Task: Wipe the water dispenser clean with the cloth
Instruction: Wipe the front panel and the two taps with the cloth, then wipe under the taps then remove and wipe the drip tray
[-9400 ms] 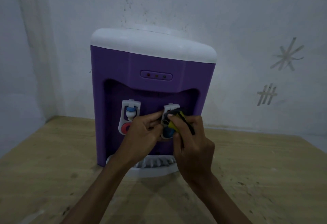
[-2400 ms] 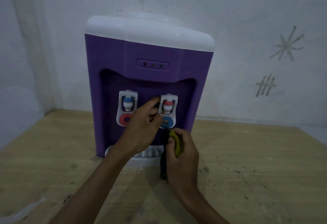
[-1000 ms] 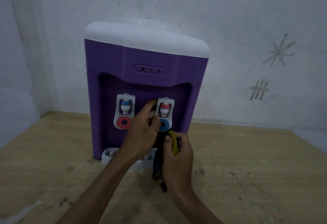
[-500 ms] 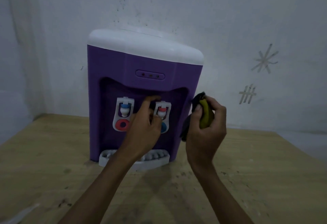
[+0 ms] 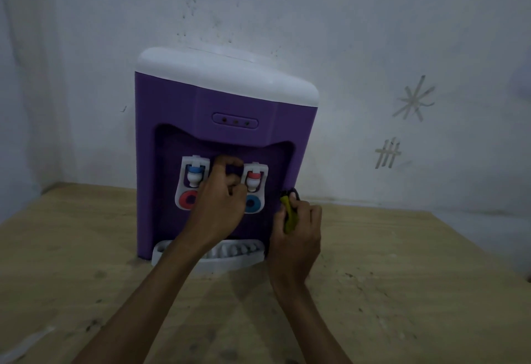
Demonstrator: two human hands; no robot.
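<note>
The purple water dispenser stands against the wall. The left hand braces between its taps, fingers curled, grip unclear. The right hand clutches the cloth at its right front edge; hard rubbing might slide the dispenser.

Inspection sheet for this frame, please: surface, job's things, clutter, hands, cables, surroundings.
Surface: wooden table, scuffed, dark specks.
Job's things: purple water dispenser upright, white top; yellow and dark cloth at its lower right edge.
Clutter: nothing seen.
Hands: left hand in the tap recess between the two taps, fingers curled; right hand grips the cloth.
Cables: nothing seen.
Surroundings: white wall with scratched marks.
</note>
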